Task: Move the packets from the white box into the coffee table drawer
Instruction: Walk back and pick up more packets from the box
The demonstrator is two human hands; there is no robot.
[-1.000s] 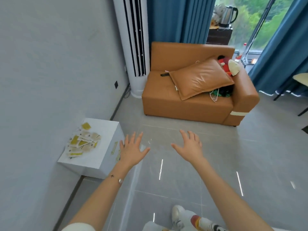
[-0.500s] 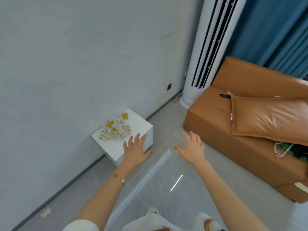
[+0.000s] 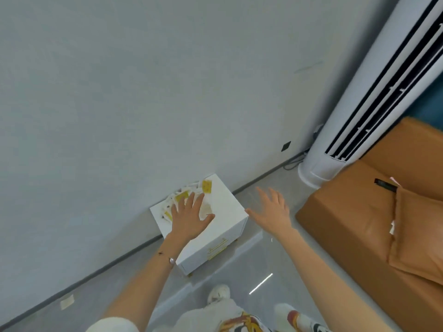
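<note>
Left hand [image 3: 189,220]: fingers spread, holding nothing, over packets [image 3: 191,200].
Right hand [image 3: 272,212]: fingers spread, empty.
Packets: scattered atop box [image 3: 225,212].

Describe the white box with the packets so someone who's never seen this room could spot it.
Start at the tall white air conditioner beside the orange sofa and follow the grey wall away from the sofa. The white box sits on the floor against that wall. It is the only low white cube there, with gold handles on its front and yellow and white packets scattered on top.
</note>
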